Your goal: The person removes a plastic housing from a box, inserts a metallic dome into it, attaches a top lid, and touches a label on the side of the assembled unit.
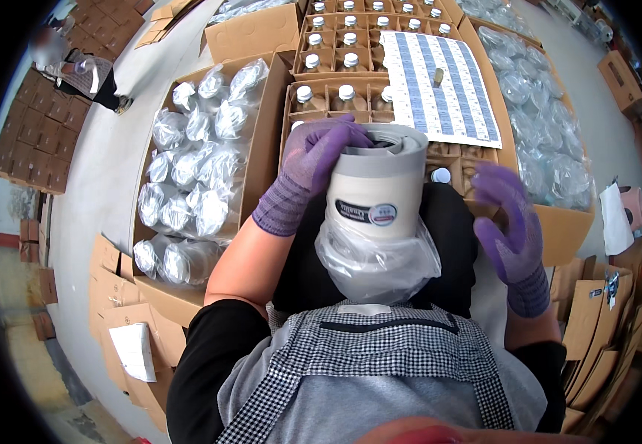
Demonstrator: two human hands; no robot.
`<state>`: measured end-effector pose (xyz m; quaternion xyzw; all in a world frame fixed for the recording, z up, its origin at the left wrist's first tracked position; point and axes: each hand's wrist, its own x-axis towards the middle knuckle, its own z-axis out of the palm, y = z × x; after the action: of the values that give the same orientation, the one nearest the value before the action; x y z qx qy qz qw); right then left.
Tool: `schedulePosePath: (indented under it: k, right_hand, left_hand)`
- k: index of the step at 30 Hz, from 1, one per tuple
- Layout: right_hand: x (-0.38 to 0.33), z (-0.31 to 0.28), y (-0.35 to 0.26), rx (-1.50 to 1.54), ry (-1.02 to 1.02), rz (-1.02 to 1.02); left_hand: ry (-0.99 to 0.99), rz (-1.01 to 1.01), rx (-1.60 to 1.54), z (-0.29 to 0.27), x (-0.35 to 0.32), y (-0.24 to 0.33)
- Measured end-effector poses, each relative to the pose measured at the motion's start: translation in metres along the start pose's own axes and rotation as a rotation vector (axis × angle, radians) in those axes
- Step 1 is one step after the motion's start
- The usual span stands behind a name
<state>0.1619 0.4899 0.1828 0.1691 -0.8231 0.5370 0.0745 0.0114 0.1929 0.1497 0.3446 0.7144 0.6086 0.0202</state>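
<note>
White jar [377, 194] sits upright at the lap, half out of its clear plastic bag [376, 263]; left hand [308, 164] grips its rim, right hand [509, 222] hovers open beside it, seemingly not touching, compartmented box [319, 111] beyond.

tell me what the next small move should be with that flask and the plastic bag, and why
Probably bring the right hand in to grip the clear plastic bag and slide it further along the pale flask. The bag wraps only the end of the flask nearest the person, the left hand alone grips the rim at the far end, and the right hand hovers open beside it, touching nothing.
</note>
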Motion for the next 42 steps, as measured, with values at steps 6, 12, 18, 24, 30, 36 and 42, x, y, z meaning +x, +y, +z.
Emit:
schedulePosePath:
  k: [6, 12, 18, 24, 30, 36, 42]
  right_hand:
    - [0.123, 0.026, 0.056, 0.024, -0.235, -0.478]
    - [0.129, 0.016, 0.061, 0.222, -0.120, -0.440]
    - [0.125, 0.011, 0.061, 0.438, 0.075, -0.475]
    - [0.123, 0.020, 0.036, 0.358, 0.003, -0.468]
    - [0.066, 0.070, 0.079, 0.438, 0.208, -0.264]
    - [0.073, 0.066, 0.002, -0.071, 0.125, -0.413]
    - [0.133, 0.056, 0.089, 0.746, -0.254, -0.142]
  left_hand:
    - [0.014, 0.277, 0.520, 0.036, 0.009, 0.087]
    - [0.087, 0.374, 0.244, -0.009, 0.016, 0.064]
    - [0.070, 0.525, -0.079, -0.016, 0.012, 0.042]
    - [0.255, 0.308, -0.117, -0.002, 0.030, 0.049]
    - [-0.039, 0.209, -0.149, 0.030, 0.016, -0.019]
    - [0.039, 0.190, -0.056, 0.026, -0.004, 0.009]
    - [-0.143, 0.065, 0.607, 0.043, 0.006, 0.088]
